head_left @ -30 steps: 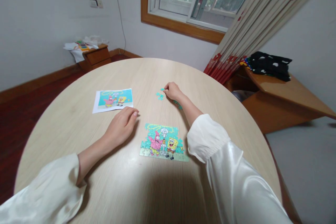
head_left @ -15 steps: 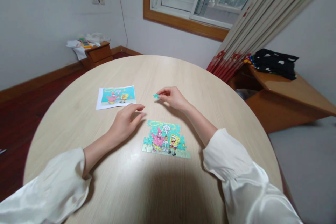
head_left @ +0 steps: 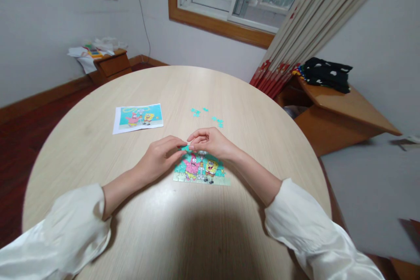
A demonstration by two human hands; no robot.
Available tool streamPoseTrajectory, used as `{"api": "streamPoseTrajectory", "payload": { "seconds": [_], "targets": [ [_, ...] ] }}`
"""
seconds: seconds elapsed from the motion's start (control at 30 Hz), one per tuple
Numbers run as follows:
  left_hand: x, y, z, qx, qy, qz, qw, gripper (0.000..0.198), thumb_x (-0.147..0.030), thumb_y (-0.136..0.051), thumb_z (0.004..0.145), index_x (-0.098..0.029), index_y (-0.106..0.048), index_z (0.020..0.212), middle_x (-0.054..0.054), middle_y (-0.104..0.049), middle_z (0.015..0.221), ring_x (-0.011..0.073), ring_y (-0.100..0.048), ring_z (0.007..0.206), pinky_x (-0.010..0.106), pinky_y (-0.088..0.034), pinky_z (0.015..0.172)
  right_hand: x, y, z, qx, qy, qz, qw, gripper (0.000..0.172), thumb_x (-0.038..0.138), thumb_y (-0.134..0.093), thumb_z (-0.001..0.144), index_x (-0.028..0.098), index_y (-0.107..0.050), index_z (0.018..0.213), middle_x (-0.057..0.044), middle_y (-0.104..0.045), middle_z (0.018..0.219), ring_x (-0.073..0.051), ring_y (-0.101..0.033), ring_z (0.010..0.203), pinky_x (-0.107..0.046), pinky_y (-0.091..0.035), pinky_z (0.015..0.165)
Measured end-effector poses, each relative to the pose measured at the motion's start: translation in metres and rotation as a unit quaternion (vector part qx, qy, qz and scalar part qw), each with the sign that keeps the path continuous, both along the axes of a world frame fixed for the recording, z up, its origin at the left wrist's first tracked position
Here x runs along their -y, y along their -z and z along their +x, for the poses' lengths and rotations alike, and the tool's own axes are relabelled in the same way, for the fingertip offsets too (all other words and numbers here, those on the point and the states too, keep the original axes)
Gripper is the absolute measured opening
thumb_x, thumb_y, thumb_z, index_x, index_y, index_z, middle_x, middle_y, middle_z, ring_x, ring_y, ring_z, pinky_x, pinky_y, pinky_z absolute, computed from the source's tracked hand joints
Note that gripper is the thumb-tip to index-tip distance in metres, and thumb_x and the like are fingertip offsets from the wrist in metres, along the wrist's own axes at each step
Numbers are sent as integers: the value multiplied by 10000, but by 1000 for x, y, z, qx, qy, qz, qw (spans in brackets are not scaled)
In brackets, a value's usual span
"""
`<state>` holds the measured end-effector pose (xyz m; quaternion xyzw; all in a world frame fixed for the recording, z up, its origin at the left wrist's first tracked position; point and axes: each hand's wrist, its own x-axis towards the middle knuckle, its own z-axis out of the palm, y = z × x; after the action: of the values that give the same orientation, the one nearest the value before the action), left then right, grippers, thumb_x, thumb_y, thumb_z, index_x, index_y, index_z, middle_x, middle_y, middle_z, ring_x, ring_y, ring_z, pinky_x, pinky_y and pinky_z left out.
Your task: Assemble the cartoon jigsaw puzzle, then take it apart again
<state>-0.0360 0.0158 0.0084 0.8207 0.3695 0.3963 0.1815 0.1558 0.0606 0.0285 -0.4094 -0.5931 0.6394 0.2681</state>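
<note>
A jigsaw puzzle (head_left: 200, 170) with pink and yellow cartoon figures on teal lies flat on the table, its upper part partly covered by my hands. My right hand (head_left: 210, 143) is over its upper left area, thumb and fingers pinched on a puzzle piece (head_left: 188, 145), mostly hidden by the fingertips. At the puzzle's upper left edge rests my left hand (head_left: 160, 155), thumb and forefinger apart, the fingertips close to the right hand's. Whether the left fingertips press on the puzzle is hard to tell.
Several loose teal puzzle pieces (head_left: 196, 113) lie beyond my hands, with more pieces (head_left: 219, 121) to their right. A printed picture (head_left: 139, 118) of the same scene is at the left on the round table (head_left: 131, 232). A wooden cabinet (head_left: 348, 113) stands beyond the table's right edge.
My right hand has come back toward me with the piece, from beyond the puzzle to its upper left edge. The left hand has moved slightly right, to that edge. The view has shifted.
</note>
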Motion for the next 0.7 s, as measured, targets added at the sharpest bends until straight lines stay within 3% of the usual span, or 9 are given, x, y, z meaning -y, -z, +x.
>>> {"api": "streamPoseTrajectory", "payload": {
  "seconds": [0.13, 0.23, 0.43, 0.57, 0.7],
  "targets": [
    [2, 0, 2, 7, 8, -44, 999, 118, -244, -585, 870, -164, -651, 926, 51, -700, 866, 147, -641, 777, 280, -517, 718, 10, 0, 7, 8, 19, 21, 1000, 132, 133, -683, 694, 143, -676, 825, -6, -664, 659, -112, -616, 633, -297, -505, 697],
    [1, 0, 1, 7, -1, -86, 996, 105, -249, -621, 841, -163, -655, 890, 44, -691, 826, 147, -631, 748, 279, -509, 701, 23, 3, 20, 32, 87, 101, 991, 123, 164, -619, 753, 156, -679, 860, -29, -688, 740, -126, -636, 693, -303, -505, 718],
    [-1, -3, -3, 5, -3, -132, 991, 91, -245, -657, 800, -165, -670, 841, 38, -678, 807, 148, -614, 743, 280, -496, 696, 56, 16, 52, 136, 228, 292, 919, 150, 262, -563, 822, 183, -691, 837, -57, -713, 824, -160, -637, 765, -319, -496, 715],
    [-4, -5, -8, -7, 10, -153, 988, 118, -274, -663, 789, -170, -691, 838, 42, -672, 812, 152, -610, 757, 292, -491, 713, 62, 17, 61, 157, 251, 343, 892, 152, 241, -545, 830, 184, -686, 827, -51, -714, 800, -158, -641, 748, -314, -501, 706],
    [-9, -7, -16, -33, 38, -203, 978, 140, -305, -657, 780, -173, -697, 803, 46, -668, 793, 157, -604, 737, 302, -494, 704, 59, 16, 63, 163, 254, 354, 885, 153, 241, -539, 832, 186, -682, 835, -50, -712, 801, -160, -640, 746, -319, -503, 703]
  ]
}}
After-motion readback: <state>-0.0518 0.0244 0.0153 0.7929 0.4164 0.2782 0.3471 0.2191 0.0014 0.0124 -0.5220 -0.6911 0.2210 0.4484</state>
